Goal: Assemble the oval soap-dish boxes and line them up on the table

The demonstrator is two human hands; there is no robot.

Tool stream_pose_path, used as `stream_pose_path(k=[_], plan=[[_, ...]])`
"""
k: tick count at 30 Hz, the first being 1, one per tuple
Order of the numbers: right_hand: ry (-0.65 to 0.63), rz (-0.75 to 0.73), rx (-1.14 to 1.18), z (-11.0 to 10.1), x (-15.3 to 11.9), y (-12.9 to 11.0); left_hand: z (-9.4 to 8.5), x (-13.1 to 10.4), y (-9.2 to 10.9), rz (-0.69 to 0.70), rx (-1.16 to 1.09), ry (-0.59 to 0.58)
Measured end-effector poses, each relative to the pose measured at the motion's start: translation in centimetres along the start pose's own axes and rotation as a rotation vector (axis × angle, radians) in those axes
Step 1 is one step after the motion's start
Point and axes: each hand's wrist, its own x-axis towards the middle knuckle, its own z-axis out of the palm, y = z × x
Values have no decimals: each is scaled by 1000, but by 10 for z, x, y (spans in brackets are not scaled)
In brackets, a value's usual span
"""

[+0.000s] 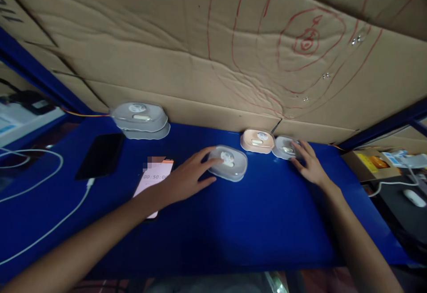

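A lidded plastic box (234,171), pale and translucent with a round sticker on top, sits in the middle of the blue table. My left hand (190,175) reaches over its left end; the fingers are spread, one lies on the lid, and the thumb is apart from the box. Farther right, my right hand (312,164) has its thumb and fingers around the right end of a small grey lidded box (283,148). Against that box's left side stands a peach-coloured box (250,142). Two grey boxes (143,126) are stacked at the back left.
A phone with a timer (155,177) lies under my left forearm. Left of it are a black phone (100,156) and a white cable (63,219). A cardboard panel (150,39) with red curves rises behind. An open carton (362,168) is at the right.
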Motion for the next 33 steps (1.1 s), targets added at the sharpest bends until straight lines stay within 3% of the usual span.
stream_pose_path(k=[3, 6, 8, 10, 13, 16, 19, 23, 26, 33], plan=[[-36, -35, 21, 21, 25, -42, 7, -23, 15, -36, -82, -10], [-15, -30, 24, 29, 35, -107, 15, -28, 24, -111, -165, 4], [-17, -125, 100, 28, 28, -157, 19, -28, 25, -141, -215, 5], [-185, -326, 222, 24, 12, -202, 23, -27, 24, -152, -266, 0], [-289, -424, 275, 23, -16, -243, 28, -29, 22, -163, -315, -17], [-251, -351, 406, 27, -27, -246, 29, -32, 22, -196, -333, -42], [-188, -250, 483, 31, -21, -226, 26, -33, 24, -239, -346, -82], [-150, -173, 298, 35, -8, -199, 15, -34, 29, -225, -361, -170], [-168, -162, 184, 35, -7, -193, 7, -35, 33, -216, -386, -191], [-196, -521, 302, 23, -15, -224, 10, -34, 33, -268, -532, -48]])
